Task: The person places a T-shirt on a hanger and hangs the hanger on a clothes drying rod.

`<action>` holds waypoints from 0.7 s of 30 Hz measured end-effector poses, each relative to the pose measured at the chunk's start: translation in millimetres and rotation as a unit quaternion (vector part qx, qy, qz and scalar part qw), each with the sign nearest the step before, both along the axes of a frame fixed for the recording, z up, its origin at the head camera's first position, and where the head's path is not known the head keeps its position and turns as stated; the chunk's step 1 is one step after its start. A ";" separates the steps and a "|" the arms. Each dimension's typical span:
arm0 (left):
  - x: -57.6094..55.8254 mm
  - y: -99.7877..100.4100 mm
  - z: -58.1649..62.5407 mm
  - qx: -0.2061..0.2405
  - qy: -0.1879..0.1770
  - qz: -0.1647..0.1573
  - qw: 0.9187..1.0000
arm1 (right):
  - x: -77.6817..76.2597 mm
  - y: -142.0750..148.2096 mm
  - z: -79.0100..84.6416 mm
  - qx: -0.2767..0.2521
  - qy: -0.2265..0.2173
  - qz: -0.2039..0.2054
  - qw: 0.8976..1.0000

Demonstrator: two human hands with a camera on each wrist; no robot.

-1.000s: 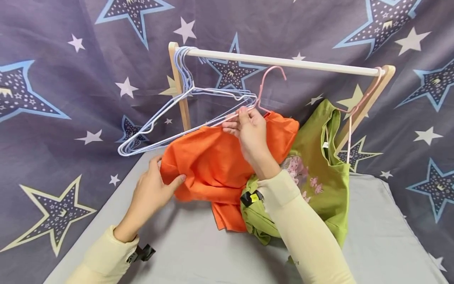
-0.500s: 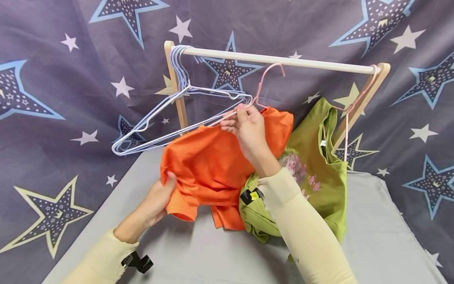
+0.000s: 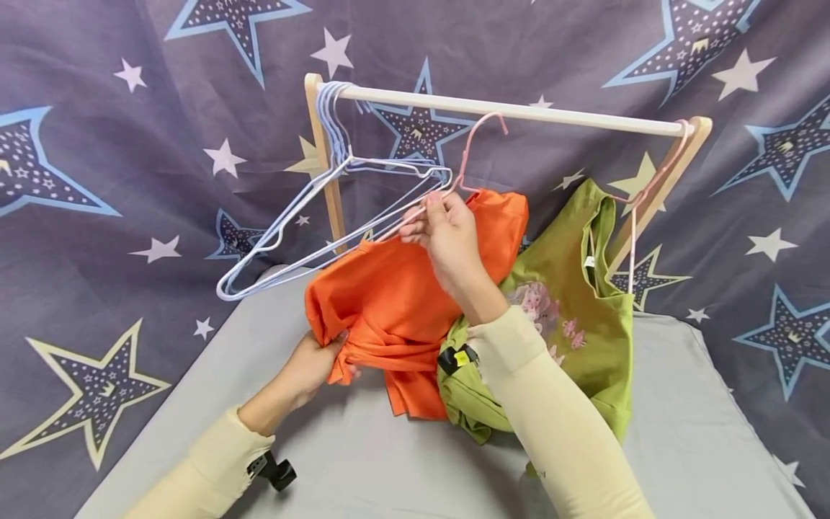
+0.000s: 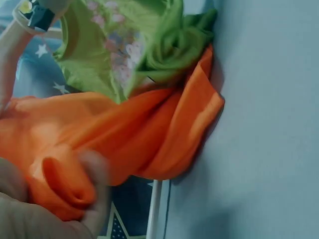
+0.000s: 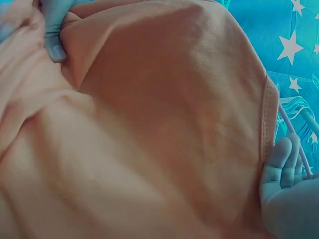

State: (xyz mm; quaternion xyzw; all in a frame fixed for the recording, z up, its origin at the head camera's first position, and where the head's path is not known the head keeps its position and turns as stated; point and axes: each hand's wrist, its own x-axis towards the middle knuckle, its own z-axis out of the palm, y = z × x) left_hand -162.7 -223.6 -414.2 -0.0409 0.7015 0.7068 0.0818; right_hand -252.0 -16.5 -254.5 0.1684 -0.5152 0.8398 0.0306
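An orange T-shirt (image 3: 402, 288) hangs over one arm of a pink clothes hanger (image 3: 464, 162), whose hook stands free just in front of the rod. My right hand (image 3: 450, 241) pinches the hanger's other arm between thumb and fingers, at the shirt's neckline. Low on the left, my left hand (image 3: 311, 367) grips a bunched sleeve of the shirt. In the left wrist view the sleeve opening (image 4: 67, 179) sits folded between the thumb and fingers. Orange fabric fills most of the right wrist view, so the hanger inside it is hidden.
Several light blue hangers (image 3: 285, 223) hang at the left end of the white rod (image 3: 519, 110), overlapping the pink hanger's arm. On the right, a green top (image 3: 570, 310) hangs from another pink hanger and bunches on the grey cloth surface (image 3: 389, 468). A starry curtain stands behind.
My left hand shifts from the shirt's left edge down and under, now gripping the sleeve and gathering it toward the right. The right hand and pink hanger drift slightly left.
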 end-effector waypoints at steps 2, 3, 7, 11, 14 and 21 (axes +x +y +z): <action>0.7 -3.1 -0.7 -0.002 -0.008 -0.011 1.000 | 0.1 1.8 0.5 -0.003 0.001 -0.001 1.000; 1.0 -4.8 -0.7 -0.004 -0.012 -0.020 1.000 | 0.1 3.0 1.0 -0.004 0.001 -0.002 1.000; 3.4 -12.6 5.9 -0.105 0.038 -0.035 0.993 | -0.5 9.3 3.5 -0.005 0.002 -0.004 1.000; 6.0 -15.4 14.5 -0.251 0.131 0.031 0.959 | -0.6 15.7 5.6 -0.011 0.000 -0.016 1.000; 9.3 -14.7 18.7 -0.290 0.172 0.085 0.938 | 1.4 18.6 6.4 -0.015 -0.002 -0.016 1.000; 22.9 -13.4 25.1 -0.323 0.223 0.092 0.915 | 11.2 21.6 6.9 -0.012 0.003 0.011 1.000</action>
